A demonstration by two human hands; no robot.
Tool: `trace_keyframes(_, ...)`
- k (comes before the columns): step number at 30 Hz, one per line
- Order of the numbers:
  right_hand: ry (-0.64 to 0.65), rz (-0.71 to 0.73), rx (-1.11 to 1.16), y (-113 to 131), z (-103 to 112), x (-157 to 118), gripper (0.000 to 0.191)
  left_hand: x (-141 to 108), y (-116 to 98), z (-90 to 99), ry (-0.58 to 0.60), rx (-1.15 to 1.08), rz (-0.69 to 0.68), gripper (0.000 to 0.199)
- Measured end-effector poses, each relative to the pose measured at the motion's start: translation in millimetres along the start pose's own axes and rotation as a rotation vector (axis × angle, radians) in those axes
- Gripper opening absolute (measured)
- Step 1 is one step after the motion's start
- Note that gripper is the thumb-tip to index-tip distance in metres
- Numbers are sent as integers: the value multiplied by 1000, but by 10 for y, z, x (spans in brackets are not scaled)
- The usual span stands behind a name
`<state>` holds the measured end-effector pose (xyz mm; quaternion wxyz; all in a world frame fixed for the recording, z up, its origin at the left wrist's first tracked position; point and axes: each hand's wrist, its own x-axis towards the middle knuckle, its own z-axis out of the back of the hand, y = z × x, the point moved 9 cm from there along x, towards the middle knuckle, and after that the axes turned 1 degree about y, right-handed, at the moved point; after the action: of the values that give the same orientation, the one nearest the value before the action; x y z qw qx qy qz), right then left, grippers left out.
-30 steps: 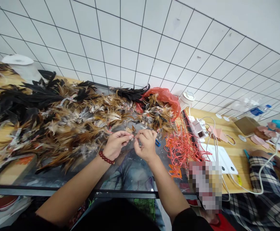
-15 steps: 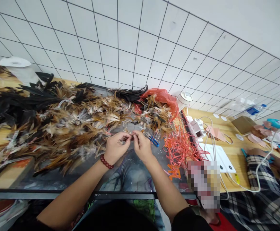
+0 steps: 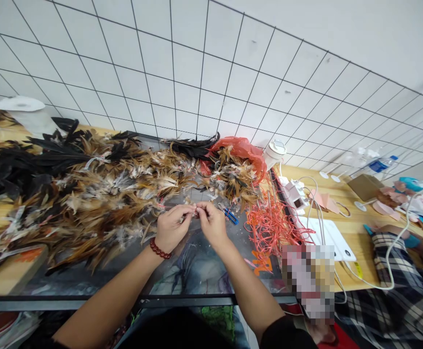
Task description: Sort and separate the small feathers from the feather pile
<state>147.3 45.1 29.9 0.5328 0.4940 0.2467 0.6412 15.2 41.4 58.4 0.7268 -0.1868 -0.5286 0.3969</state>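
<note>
My left hand [image 3: 173, 226], with a dark red bead bracelet [image 3: 159, 248] on its wrist, is closed in a pinch. Its fingertips meet those of my right hand [image 3: 211, 224], also pinched. Whatever sits between them is too small to make out. Both hands are just above the dark glossy work mat [image 3: 124, 271]. Close to my right hand lie blue thread snips [image 3: 231, 216]. Brown and cream feathers [image 3: 124, 194] are heaped to the left of and beyond my hands. To the right is a tangle of red-orange cords [image 3: 266, 223].
Black feathers [image 3: 55, 150] and a white paper roll [image 3: 27, 116] stand at the back left. A red plastic bag [image 3: 240, 150] with feathers sits near a white lidded cup [image 3: 275, 152]. Further right are a white device [image 3: 328, 237] with cables and a co-worker's plaid sleeve [image 3: 391, 257].
The view has tilted slightly, so the table appears a little lower. My fingers have shifted a little but stay together, and my left hand's fingers are straighter.
</note>
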Motion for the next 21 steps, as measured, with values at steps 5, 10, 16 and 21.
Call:
trace_keyframes(5,54,0,30,-32,-44,11,17,-3,23,8,-15,-6,-10,11)
trace_keyframes(10,78,61,-47,44,-23,11,17,4,46,4,-7,30,20,10)
trace_keyframes(16,86,91,-165,108,-25,2,15,6,29,-6,14,-8,40,8)
trace_keyframes(21,47,60,-180,69,-7,-2,14,-10,120,-8,28,-12,124,4)
